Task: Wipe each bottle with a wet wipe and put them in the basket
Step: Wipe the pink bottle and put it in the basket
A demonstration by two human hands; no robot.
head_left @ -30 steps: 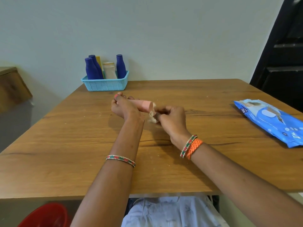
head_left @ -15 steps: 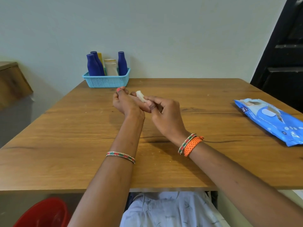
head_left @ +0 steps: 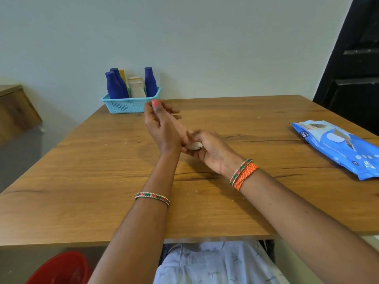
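We start from the broad wooden table [head_left: 235, 201] and place everything else by it. Against its far left edge stands the pale blue perforated plastic basket [head_left: 127, 104], already holding three dark blue bottles [head_left: 150, 82], a cream one and a slim yellow one. On the table's right side lies the blue soft pack of wet wipes [head_left: 336, 148], well apart from our hands. Below the near left corner a red plastic bowl [head_left: 59, 269] shows.

Over the middle of the table our left hand [head_left: 162, 130] grips the slim pink bottle [head_left: 180, 128], fingers curled round its upper part, so that only a strip of it shows. A second ago it lay almost level; now it is tipped up, its top toward the basket. Our right hand [head_left: 211, 146] has slid to the lower end, fingers closed on the crumpled whitish wet wipe [head_left: 193, 145] and pressing it to the bottle.

We judge that the wiping has reached the bottle's base and is near its finish. No other bottle shows on the table, so this may be the last to go in the basket.
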